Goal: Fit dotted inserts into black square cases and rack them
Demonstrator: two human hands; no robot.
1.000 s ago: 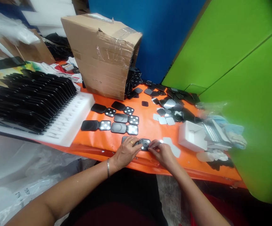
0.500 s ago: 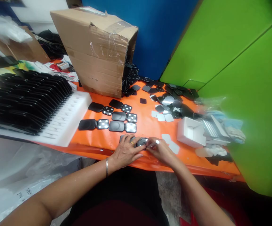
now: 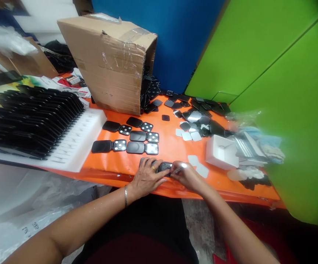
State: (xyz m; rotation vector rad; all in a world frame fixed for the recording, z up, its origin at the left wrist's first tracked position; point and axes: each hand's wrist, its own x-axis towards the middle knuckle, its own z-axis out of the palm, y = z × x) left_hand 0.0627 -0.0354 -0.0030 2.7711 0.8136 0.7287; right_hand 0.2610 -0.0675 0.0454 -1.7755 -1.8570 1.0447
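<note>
Left hand [image 3: 147, 176] steadies black piece [image 3: 165, 167]; tipped cardboard box [image 3: 112, 62] holds more.

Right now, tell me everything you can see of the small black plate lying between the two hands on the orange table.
The small glossy black rounded-square plate lies flat near the front edge of the orange table, between both hands. It looks like hard plastic or glass; the hands cover most of it. The left hand rests over its left side, fingers pressing down. The right hand meets its right edge, fingertips pinching a thin silvery sliver there.
</note>
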